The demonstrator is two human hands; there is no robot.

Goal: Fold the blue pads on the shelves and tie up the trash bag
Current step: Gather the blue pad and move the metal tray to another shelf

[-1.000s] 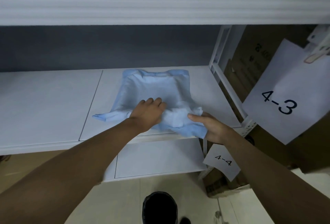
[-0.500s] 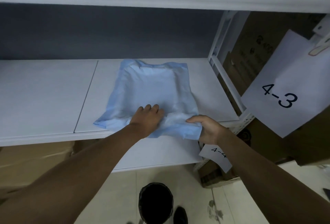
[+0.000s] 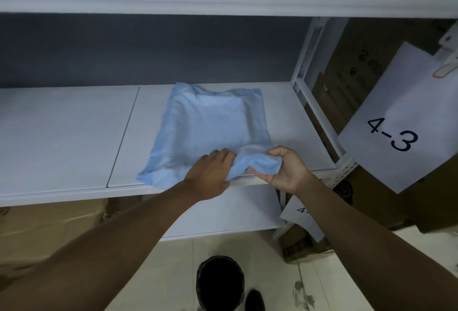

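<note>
- Blue pad [image 3: 210,125] is lying on the white shelf [image 3: 62,137], rumpled, its near edge reaching the shelf's front lip.
- Left hand [image 3: 210,177] is pressing down on the near edge, fingers [image 3: 224,156] curled into the fabric; probably anchoring the pad so it is not sliding while the corner is being worked.
- Right hand [image 3: 285,169] is pinching the near right corner between thumb and fingers, lifting it just off the lip; likely readying a fold toward the back.
- Beyond both sets of fingers the pad is spreading flat toward the grey back wall [image 3: 148,50].
- Long axis is running front to back, slightly skewed; far edge is pointing at the wall.
- Black trash bin [image 3: 219,283] is sitting on the floor, well below the fingers; bag looks untied.
</note>
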